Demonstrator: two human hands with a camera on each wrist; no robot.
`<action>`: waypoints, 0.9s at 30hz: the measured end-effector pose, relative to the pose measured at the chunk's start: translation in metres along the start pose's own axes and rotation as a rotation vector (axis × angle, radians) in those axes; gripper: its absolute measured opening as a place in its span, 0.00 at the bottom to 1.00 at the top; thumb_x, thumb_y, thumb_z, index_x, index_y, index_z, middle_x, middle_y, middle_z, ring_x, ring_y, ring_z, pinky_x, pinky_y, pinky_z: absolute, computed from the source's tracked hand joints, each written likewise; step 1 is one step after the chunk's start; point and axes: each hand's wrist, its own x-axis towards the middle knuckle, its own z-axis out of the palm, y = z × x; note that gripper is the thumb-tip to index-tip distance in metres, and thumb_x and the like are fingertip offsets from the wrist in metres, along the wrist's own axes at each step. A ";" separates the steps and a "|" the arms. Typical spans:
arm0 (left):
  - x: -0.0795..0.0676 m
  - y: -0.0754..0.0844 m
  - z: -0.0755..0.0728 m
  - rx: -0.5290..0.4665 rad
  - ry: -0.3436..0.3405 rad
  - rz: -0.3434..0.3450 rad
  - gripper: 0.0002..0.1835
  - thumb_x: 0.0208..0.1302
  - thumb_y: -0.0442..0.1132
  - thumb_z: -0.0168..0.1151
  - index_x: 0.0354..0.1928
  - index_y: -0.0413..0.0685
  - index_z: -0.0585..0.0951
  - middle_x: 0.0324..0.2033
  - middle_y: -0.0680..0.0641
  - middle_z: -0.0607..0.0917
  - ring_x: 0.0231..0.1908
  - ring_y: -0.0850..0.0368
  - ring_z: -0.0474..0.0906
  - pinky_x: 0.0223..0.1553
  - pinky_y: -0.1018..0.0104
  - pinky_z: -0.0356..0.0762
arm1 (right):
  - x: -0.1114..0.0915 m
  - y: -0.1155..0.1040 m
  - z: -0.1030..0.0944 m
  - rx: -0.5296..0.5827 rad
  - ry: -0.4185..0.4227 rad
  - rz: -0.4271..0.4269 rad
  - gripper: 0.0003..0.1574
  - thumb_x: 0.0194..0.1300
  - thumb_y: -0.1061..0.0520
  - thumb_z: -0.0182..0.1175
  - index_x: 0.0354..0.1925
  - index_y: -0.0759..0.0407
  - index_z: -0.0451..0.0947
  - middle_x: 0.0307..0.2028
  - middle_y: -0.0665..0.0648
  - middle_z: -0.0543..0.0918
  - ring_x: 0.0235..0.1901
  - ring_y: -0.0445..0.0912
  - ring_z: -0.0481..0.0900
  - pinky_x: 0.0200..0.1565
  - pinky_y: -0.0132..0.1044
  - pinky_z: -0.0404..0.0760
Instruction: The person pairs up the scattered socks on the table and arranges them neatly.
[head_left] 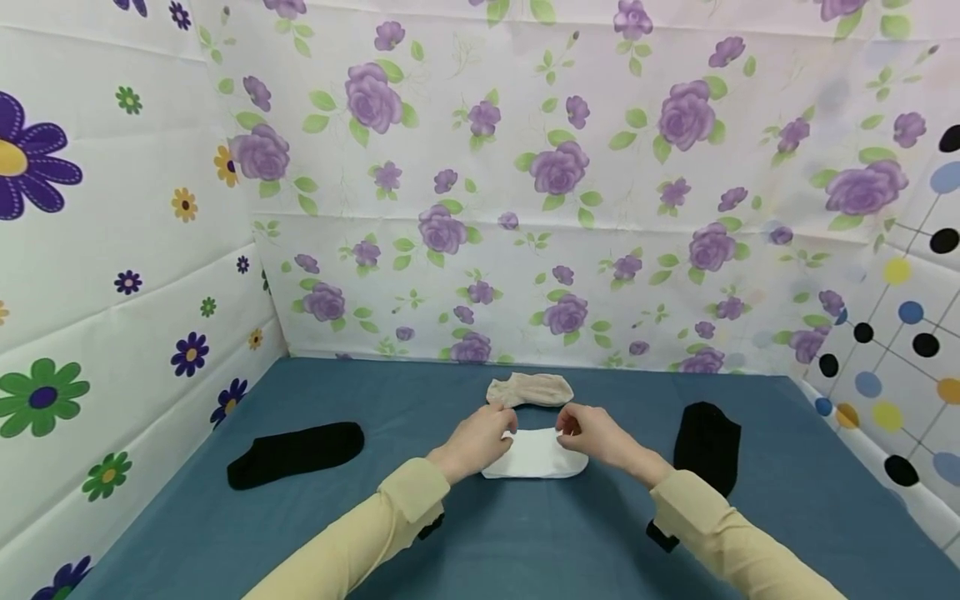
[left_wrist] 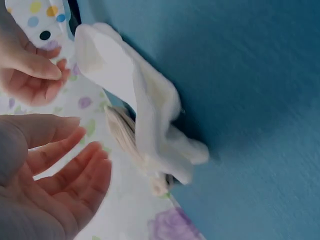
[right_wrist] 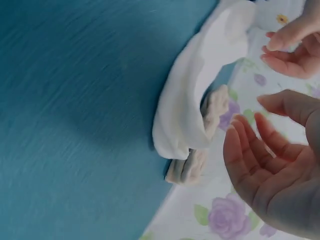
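A white sock point(head_left: 534, 457) lies crosswise on the blue tabletop in front of the person, its fabric slightly raised and creased in both wrist views. Over its left end is the left hand point(head_left: 477, 439), fingers loosely bent and apart from the cloth in the left wrist view. The right hand point(head_left: 597, 434) hovers above the other end, its fingers point(right_wrist: 245, 150) relaxed and holding nothing. Just behind the white sock lies a beige sock point(head_left: 531, 389), partly covered by the white one in the left wrist view.
A black sock point(head_left: 296, 454) lies flat to the left, and another black sock point(head_left: 707, 448) lies at the right beside the right forearm. The blue table point(head_left: 300, 542) is enclosed by a flowered cloth point(head_left: 495, 192) at the back and patterned cloths on both sides.
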 end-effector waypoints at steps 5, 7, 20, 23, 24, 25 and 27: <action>-0.004 0.007 0.007 0.112 -0.077 -0.018 0.06 0.58 0.34 0.61 0.38 0.43 0.79 0.30 0.48 0.71 0.31 0.55 0.69 0.26 0.67 0.69 | -0.004 0.000 0.011 -0.165 -0.053 -0.099 0.08 0.57 0.63 0.62 0.37 0.62 0.74 0.29 0.49 0.71 0.27 0.42 0.70 0.27 0.36 0.70; -0.007 0.008 0.009 0.147 -0.086 -0.024 0.07 0.58 0.35 0.61 0.38 0.43 0.78 0.31 0.47 0.71 0.30 0.54 0.67 0.26 0.67 0.68 | -0.007 0.001 0.014 -0.232 -0.062 -0.123 0.09 0.57 0.62 0.62 0.37 0.61 0.73 0.30 0.50 0.70 0.29 0.43 0.69 0.28 0.36 0.70; -0.010 0.007 0.031 0.268 -0.099 -0.075 0.11 0.56 0.37 0.63 0.41 0.40 0.78 0.35 0.43 0.74 0.39 0.49 0.71 0.30 0.62 0.73 | -0.012 0.007 0.029 -0.381 -0.081 -0.112 0.12 0.55 0.62 0.64 0.38 0.60 0.75 0.29 0.51 0.69 0.28 0.45 0.68 0.25 0.38 0.70; -0.009 0.008 0.031 0.286 -0.100 -0.080 0.11 0.56 0.37 0.62 0.41 0.40 0.78 0.37 0.42 0.74 0.40 0.49 0.71 0.30 0.61 0.74 | -0.011 0.008 0.029 -0.385 -0.066 -0.129 0.12 0.53 0.63 0.65 0.38 0.61 0.76 0.29 0.52 0.69 0.27 0.46 0.69 0.25 0.38 0.70; -0.009 0.009 0.031 0.289 -0.101 -0.081 0.11 0.56 0.38 0.62 0.40 0.40 0.78 0.37 0.42 0.74 0.40 0.49 0.71 0.30 0.61 0.74 | -0.010 0.008 0.029 -0.389 -0.063 -0.129 0.12 0.53 0.63 0.65 0.38 0.61 0.76 0.29 0.52 0.69 0.27 0.46 0.69 0.24 0.38 0.70; -0.009 0.009 0.031 0.291 -0.103 -0.083 0.11 0.57 0.38 0.62 0.40 0.40 0.79 0.37 0.42 0.73 0.40 0.49 0.71 0.30 0.62 0.74 | -0.010 0.009 0.029 -0.395 -0.060 -0.126 0.12 0.53 0.63 0.65 0.38 0.61 0.76 0.29 0.52 0.69 0.27 0.46 0.69 0.24 0.38 0.70; -0.008 0.009 0.031 0.295 -0.104 -0.081 0.12 0.57 0.40 0.62 0.40 0.40 0.79 0.37 0.42 0.74 0.40 0.50 0.71 0.30 0.62 0.74 | -0.008 0.011 0.030 -0.413 -0.052 -0.116 0.13 0.52 0.62 0.66 0.38 0.60 0.77 0.28 0.52 0.70 0.28 0.45 0.69 0.25 0.37 0.71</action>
